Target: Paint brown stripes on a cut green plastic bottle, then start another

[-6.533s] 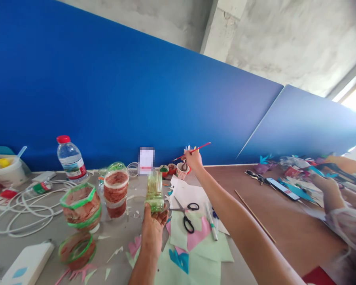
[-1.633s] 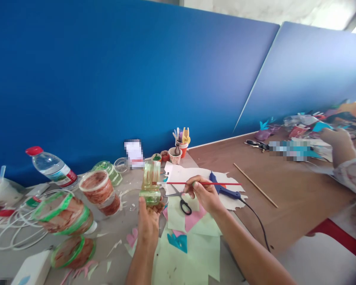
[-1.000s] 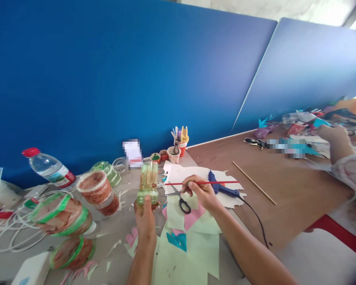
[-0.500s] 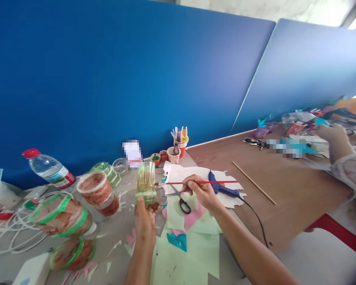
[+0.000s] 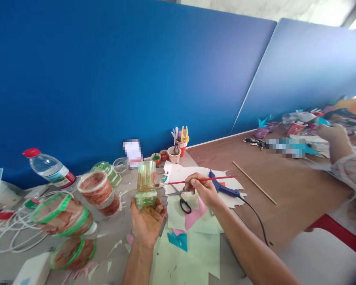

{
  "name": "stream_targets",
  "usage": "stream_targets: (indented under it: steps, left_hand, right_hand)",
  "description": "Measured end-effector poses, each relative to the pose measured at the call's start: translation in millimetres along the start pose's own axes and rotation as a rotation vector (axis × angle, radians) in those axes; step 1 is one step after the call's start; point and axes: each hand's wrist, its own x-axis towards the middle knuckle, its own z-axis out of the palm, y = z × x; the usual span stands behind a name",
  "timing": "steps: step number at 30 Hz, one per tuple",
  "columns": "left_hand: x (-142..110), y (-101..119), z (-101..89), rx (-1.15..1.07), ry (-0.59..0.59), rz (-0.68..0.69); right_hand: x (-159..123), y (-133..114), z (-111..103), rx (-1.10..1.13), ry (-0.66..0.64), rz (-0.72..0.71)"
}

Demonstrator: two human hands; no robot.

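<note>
My left hand point(image 5: 147, 221) grips the bottom of a small green-tinted clear bottle piece point(image 5: 146, 183) and holds it upright above the table. My right hand point(image 5: 204, 190) pinches a thin red paintbrush point(image 5: 206, 180), held nearly level. The brush tip touches the bottle piece's right side, which shows brown paint streaks. Black-handled scissors point(image 5: 182, 202) lie just below the brush on pale green and pink paper point(image 5: 192, 233).
Brown-painted, green-rimmed plastic cups point(image 5: 98, 192) and a water bottle point(image 5: 49, 168) stand at the left with a white cable point(image 5: 10, 233). Small paint cups point(image 5: 174, 154) sit by the blue partition. A blue glue gun point(image 5: 222, 189) and a wooden stick point(image 5: 254, 183) lie right. Another person's hand point(image 5: 336, 138) works far right.
My left hand has turned palm-up under the bottle piece, rotating it a little. The brush handle has tilted slightly upward at its far end, its tip staying against the bottle.
</note>
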Motion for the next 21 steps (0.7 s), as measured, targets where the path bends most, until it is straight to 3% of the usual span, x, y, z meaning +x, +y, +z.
stream_targets:
  steps: [3,7,14,21]
  left_hand:
    - [-1.3,-0.1,0.8,-0.009,-0.040,-0.044]
    - [-2.7,0.0,1.0,-0.024,-0.080,-0.099]
    - [-3.9,5.5,-2.7,-0.122,-0.173,-0.094]
    - [-4.3,-0.1,3.4,0.013,-0.116,-0.051]
  right_hand:
    - [-3.1,1.2,2.7,0.072,-0.029,-0.034]
    - [-3.9,4.5,4.0,0.008,-0.087,-0.028]
    - [3.1,0.1,-3.5,0.019,0.032,-0.002]
    - [0.1,-9.4,5.5,0.180,0.086,-0.004]
